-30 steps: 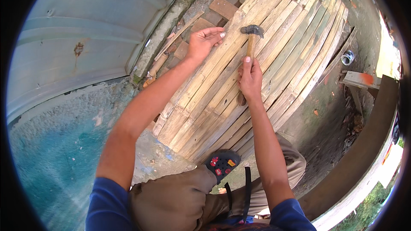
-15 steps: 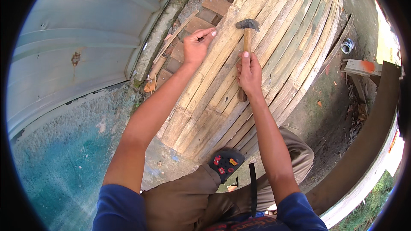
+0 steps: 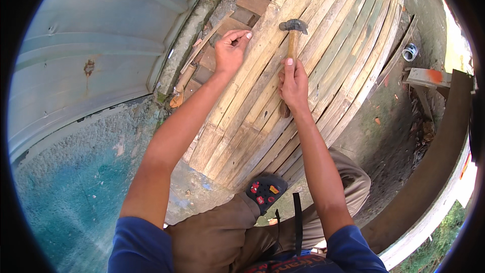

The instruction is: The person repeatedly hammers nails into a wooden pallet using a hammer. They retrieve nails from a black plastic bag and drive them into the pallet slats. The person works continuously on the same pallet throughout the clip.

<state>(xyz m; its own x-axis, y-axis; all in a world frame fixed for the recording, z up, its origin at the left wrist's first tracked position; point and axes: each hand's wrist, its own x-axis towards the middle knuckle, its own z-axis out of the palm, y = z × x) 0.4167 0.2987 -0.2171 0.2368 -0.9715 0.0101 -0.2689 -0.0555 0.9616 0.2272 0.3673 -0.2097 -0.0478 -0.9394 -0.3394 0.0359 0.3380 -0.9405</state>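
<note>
Right grip point(image 3: 294, 85) clamped round hammer point(image 3: 293, 43), left grip point(image 3: 230, 53) pinched together, can point(image 3: 409, 52) on ground point(image 3: 371, 139), contents unclear

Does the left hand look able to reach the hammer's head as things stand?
Probably yes: only bamboo slats lie between the left hand and the hammer's head, though its fingers look pinched together.
</note>
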